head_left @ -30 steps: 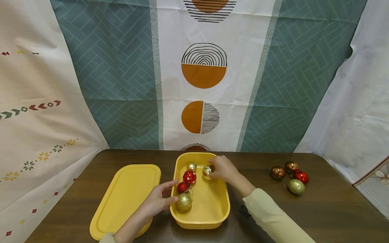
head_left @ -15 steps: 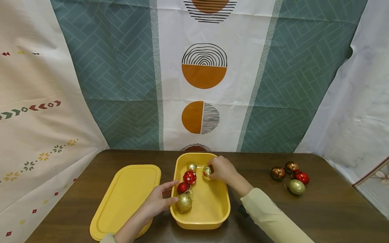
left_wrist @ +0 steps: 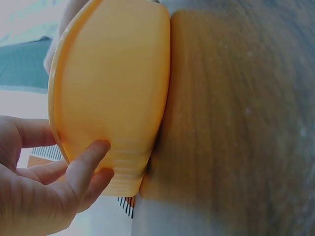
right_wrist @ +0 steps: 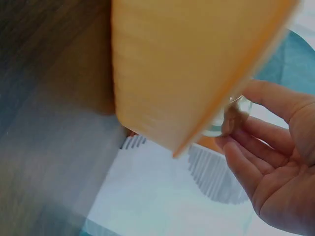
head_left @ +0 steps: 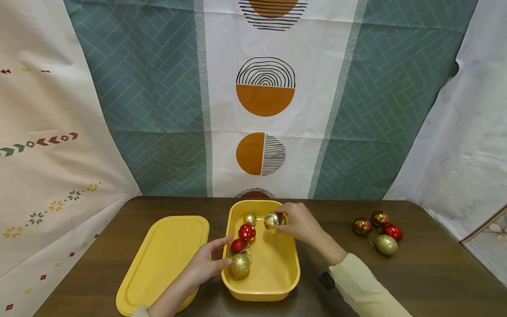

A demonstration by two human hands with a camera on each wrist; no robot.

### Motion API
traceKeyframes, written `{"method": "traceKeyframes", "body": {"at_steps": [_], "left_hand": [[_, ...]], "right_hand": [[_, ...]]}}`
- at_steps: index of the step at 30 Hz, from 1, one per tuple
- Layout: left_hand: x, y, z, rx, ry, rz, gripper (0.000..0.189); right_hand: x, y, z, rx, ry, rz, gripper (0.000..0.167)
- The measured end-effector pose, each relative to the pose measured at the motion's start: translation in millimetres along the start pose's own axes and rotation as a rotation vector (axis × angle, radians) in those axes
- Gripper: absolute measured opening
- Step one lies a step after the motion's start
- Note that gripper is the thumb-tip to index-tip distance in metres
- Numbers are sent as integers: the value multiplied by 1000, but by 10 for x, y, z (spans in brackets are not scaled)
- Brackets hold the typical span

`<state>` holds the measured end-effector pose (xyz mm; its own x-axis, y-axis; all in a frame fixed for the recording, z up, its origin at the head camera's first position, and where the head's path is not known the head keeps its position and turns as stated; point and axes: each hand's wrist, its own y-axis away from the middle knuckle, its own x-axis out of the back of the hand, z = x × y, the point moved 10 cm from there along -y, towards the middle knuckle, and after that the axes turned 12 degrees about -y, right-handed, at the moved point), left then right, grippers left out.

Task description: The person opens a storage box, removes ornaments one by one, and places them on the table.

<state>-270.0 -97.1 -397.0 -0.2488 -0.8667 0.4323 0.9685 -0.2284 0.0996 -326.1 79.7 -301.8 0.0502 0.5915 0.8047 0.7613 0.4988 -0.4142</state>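
Note:
My left hand grips the left wall of a yellow plastic box, some fingers over the rim and others against the outer wall. In my right hand a shiny gold bauble is pinched at the box's far right rim. The right wrist view shows this bauble partly hidden behind the wall. Along the box's left side lie a small gold bauble, a red bauble with white dots, a plain red bauble and a glittery gold bauble.
A yellow lid lies flat on the dark wooden table, left of the box. To the right sit two copper baubles, a red bauble and a glittery pale-gold bauble. A patterned curtain hangs behind the table.
My right hand has shifted slightly right with the shiny gold bauble, and more of the bauble shows. My left hand and the other baubles stay in place.

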Motion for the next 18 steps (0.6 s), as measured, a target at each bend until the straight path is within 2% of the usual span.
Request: {"method": "traceKeyframes", "body": {"at_steps": [3,10,18], "left_hand": [[4,4,3,4,-1,3,57],[-7,-2,8,-1,4,-3,57],[-4,-3,2,-6,7,2,56]], "right_hand": [[137,77,-38,15,-46,35,38],[461,306,-23,-10,-142,106,46],[891,663,230,-48,-170,226,46]]}}
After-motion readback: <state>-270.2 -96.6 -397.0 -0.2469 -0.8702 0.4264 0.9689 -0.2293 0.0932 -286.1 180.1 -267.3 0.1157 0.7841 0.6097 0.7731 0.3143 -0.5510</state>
